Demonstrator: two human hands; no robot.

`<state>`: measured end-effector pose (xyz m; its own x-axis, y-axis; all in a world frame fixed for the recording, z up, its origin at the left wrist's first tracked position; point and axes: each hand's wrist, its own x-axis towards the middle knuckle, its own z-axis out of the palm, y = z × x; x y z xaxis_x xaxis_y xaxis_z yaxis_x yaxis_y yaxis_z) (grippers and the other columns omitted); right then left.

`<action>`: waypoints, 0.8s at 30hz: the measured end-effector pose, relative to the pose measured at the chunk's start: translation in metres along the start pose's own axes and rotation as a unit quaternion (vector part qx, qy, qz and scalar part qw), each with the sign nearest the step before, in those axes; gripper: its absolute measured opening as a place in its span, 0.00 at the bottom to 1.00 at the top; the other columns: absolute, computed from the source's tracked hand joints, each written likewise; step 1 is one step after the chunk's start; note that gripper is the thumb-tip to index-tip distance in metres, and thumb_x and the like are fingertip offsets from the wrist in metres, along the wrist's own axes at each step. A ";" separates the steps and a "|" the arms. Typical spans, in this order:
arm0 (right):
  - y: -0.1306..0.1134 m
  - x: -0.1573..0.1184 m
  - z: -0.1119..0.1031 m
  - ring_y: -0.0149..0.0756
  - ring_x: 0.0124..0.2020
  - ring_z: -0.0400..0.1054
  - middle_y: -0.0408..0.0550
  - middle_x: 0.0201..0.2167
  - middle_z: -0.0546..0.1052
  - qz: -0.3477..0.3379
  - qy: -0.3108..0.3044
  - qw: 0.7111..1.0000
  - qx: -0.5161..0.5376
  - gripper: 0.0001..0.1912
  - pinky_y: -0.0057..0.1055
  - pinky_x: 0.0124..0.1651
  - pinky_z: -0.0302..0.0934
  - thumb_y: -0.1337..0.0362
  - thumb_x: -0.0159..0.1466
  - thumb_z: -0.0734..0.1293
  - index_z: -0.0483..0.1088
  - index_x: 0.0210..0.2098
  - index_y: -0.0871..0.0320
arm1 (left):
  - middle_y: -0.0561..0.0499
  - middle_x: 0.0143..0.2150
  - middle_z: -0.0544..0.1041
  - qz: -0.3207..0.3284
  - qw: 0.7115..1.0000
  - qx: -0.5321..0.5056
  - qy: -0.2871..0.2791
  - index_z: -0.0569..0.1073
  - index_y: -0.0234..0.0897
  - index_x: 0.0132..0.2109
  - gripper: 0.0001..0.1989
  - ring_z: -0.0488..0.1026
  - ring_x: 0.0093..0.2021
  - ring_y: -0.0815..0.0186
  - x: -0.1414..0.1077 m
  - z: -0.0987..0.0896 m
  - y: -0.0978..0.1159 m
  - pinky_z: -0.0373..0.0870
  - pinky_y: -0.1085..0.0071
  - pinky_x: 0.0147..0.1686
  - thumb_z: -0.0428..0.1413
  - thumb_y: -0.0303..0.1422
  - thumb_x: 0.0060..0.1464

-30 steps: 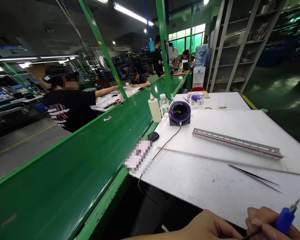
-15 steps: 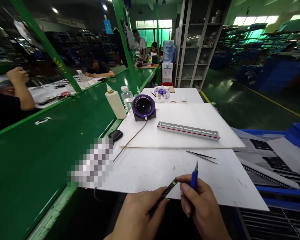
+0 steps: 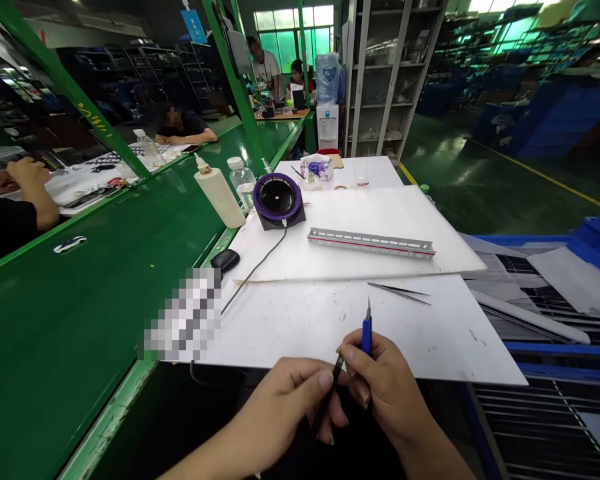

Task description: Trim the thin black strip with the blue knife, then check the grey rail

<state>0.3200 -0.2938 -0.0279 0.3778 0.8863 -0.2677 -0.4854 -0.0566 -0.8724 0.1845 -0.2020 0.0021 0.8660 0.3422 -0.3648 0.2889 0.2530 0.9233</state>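
Note:
Near the table's front edge, my left hand (image 3: 305, 393) pinches a narrow black strip-like part (image 3: 337, 371) between thumb and fingers. My right hand (image 3: 380, 373) is closed around a craft knife with a blue handle (image 3: 367, 335), its thin pointed blade upward. The right fingertips are at the upper end of the black part, close to my left hand; whether they touch it I cannot tell. Beyond the hands, metal tweezers (image 3: 400, 292) lie on the white tabletop. A long grey slotted channel with a red line (image 3: 370, 244) rests on the white foam sheet (image 3: 290, 267).
A round purple-rimmed fan-like device (image 3: 278, 197) with a cable stands at the foam's left. A cream squeeze bottle (image 3: 221, 200), a clear bottle (image 3: 242, 181) and a black mouse (image 3: 225, 260) line the left edge. Blue crates (image 3: 540, 350) stand at right. Several people sit or stand beyond.
My hands have come closer together. The black part has turned more upright, and my left fingers cover more of it. The knife has shifted left with my right hand; the view has tilted down.

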 end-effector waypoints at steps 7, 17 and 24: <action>-0.001 -0.005 0.007 0.28 0.20 0.61 0.38 0.20 0.69 -0.020 -0.012 0.992 -0.128 0.13 0.26 0.24 0.57 0.53 0.66 0.65 0.69 0.36 0.57 | 0.53 0.17 0.72 -0.014 0.988 -0.085 0.127 0.78 0.32 0.31 0.19 0.58 0.13 0.75 0.009 -0.003 -0.018 0.49 0.78 0.14 0.60 0.46 0.52; 0.006 -0.032 -0.012 0.39 0.41 0.69 0.50 0.48 0.72 -0.073 -0.077 0.840 -0.532 0.22 0.40 0.44 0.67 0.66 0.71 0.54 0.59 0.63 0.57 | 0.56 0.20 0.69 -0.045 0.937 -0.194 0.287 0.78 0.32 0.35 0.13 0.55 0.14 0.80 -0.021 -0.035 -0.065 0.46 0.79 0.17 0.62 0.40 0.49; 0.014 -0.011 -0.007 0.32 0.27 0.66 0.43 0.36 0.74 -0.105 -0.127 0.803 -0.572 0.26 0.32 0.30 0.64 0.72 0.66 0.58 0.62 0.63 0.52 | 0.56 0.16 0.68 -0.101 0.930 -0.188 0.300 0.78 0.32 0.32 0.14 0.54 0.12 0.79 -0.010 -0.028 -0.068 0.46 0.79 0.14 0.63 0.40 0.45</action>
<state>0.3144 -0.3076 -0.0404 0.1127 0.9886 -0.0995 0.6657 -0.1495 -0.7311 0.1445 -0.1970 -0.0606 0.3933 0.6674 -0.6324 0.1598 0.6277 0.7619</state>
